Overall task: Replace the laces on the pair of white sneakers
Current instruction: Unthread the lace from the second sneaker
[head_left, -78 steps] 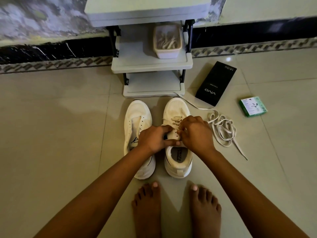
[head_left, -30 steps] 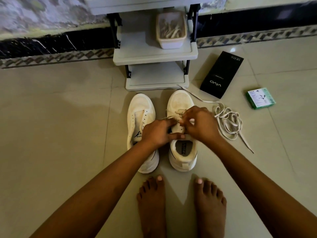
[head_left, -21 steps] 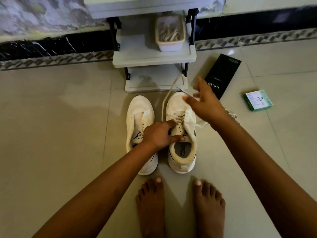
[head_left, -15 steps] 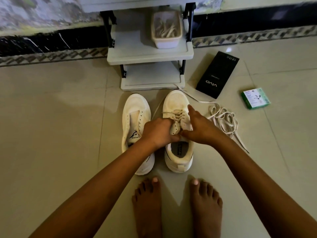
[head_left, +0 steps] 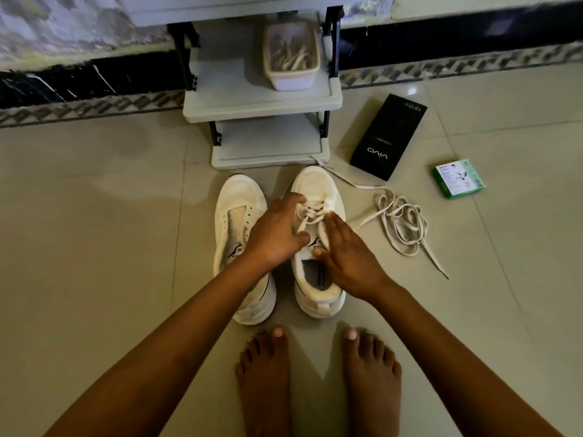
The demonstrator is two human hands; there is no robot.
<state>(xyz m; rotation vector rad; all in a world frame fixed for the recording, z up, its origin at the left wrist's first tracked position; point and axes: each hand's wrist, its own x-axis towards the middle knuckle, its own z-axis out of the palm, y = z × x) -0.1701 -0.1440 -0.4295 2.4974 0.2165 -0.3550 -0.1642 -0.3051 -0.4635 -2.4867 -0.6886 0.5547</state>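
Grey plastic two-tier shelf rack with black uprights [head_left: 262, 104], standing against the wall. Black rectangular phone box printed "vivo" [head_left: 388, 136], flat on the tiled floor right of the rack. Small green-and-white cardboard carton [head_left: 459, 178], flat on the floor, further right.

Left hand [head_left: 277, 231]: is leaving its pinch at the tongue, fingers spreading over the crossed lace [head_left: 310, 212].
Right hand [head_left: 347, 257]: is flattening beside the eyelets of the right sneaker [head_left: 318, 241], no longer pulling lace upward.
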